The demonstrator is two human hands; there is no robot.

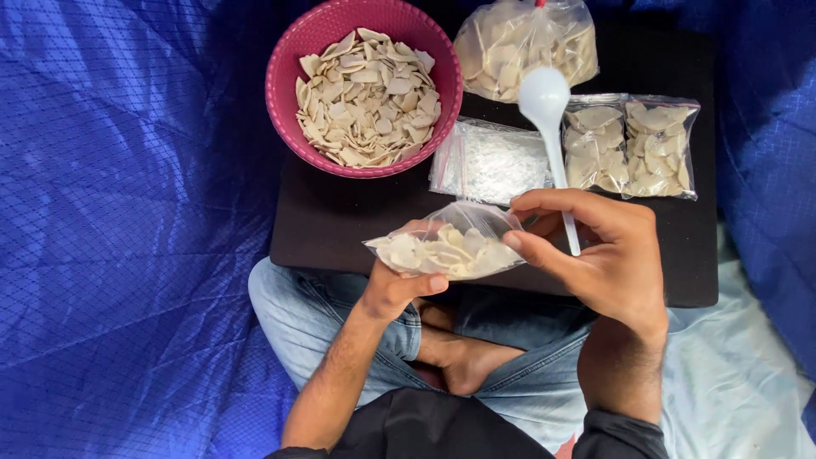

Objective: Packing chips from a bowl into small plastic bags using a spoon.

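Dark tray point(340, 229) over blue tarp point(127, 212); left hand point(395, 285) clamped on bag point(446, 246), right hand point(603, 255) pinching bag, gripping spoon point(548, 110).

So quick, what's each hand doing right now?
Left hand: closed, holding the small clear bag of chips.
Right hand: closed, holding the white plastic spoon, pinching the bag's edge.

Bare dark tabletop point(340, 221) lies open in front of my left hand point(395, 285), between the pink basket of chips point(365, 85) and the table's near edge. Straight ahead my path is blocked by the stack of empty clear bags point(493, 161), with the big tied bag of chips point(527, 42) behind it. My right hand point(608, 259) has two filled small bags point(633, 146) just beyond it; only a narrow dark strip stays free there.
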